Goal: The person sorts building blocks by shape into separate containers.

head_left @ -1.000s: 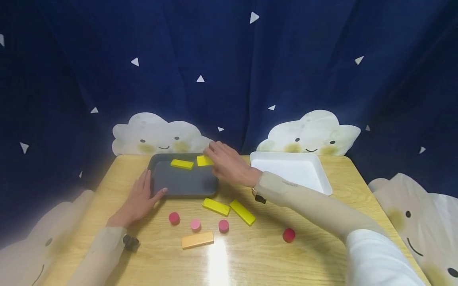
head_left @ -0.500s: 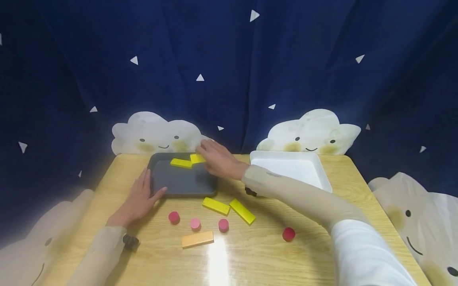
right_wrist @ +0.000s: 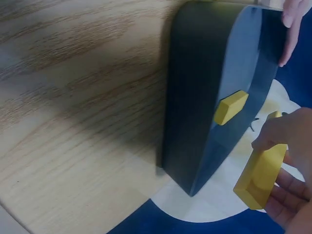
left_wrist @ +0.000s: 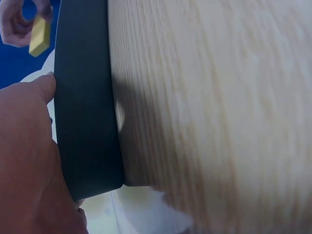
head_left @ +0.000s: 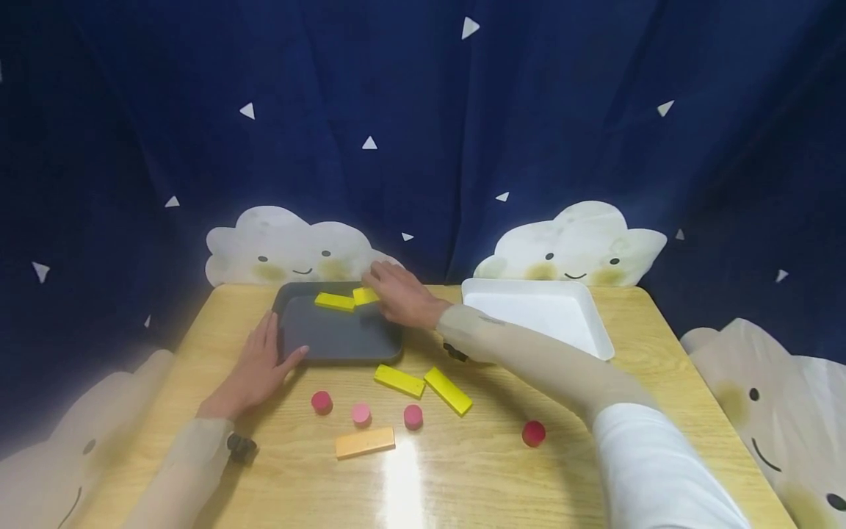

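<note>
My right hand (head_left: 405,295) grips a yellow rectangular block (right_wrist: 263,173) between thumb and fingers, over the back right part of a dark grey tray (head_left: 333,336). In the right wrist view the held block stands apart from the tray wall. Another yellow block (head_left: 335,302) lies inside the tray, near its back edge, and the held one overlaps its right end in the head view. My left hand (head_left: 256,367) rests along the tray's left side, fingers straight and thumb over the front rim. The left wrist view shows that thumb (left_wrist: 43,87) on the edge.
Two yellow blocks (head_left: 399,381) lie in front of the tray. Nearer are several round pink and red pieces (head_left: 361,415) and an orange block (head_left: 365,444). A red piece (head_left: 533,433) lies off to the right. A white tray (head_left: 538,316) stands at the back right.
My right hand has moved left over the dark tray with the yellow block, bringing it close to the block inside. The left hand has stayed in place.
</note>
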Demonstrator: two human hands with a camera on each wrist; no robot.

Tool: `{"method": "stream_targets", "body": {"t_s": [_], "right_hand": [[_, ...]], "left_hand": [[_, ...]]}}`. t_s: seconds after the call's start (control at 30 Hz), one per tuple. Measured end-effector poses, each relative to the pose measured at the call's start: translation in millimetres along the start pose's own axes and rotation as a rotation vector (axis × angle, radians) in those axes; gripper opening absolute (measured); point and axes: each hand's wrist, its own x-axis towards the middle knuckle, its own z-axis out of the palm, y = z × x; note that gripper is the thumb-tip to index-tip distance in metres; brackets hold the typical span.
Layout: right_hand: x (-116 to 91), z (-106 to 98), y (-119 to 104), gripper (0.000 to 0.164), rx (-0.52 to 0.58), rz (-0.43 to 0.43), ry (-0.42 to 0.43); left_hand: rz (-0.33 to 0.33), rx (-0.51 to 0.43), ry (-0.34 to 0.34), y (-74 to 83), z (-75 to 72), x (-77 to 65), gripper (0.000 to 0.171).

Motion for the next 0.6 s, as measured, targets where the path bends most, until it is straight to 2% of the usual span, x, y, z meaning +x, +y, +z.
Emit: {"method": "stream_targets", "body": {"t_s": [0.27, 0.6], "right_hand": [[3, 13, -1, 0.035, -0.032, -0.004, -0.028], [8, 28, 2, 0.033, -0.076, -0.003, -0.043]], "left_hand": [[0.02, -0.012, 0.018, -6.9, 3.2, 0.5, 0.108], [0.009, 0.003, 0.006, -2.9, -0.7, 0.9, 0.105]]}}
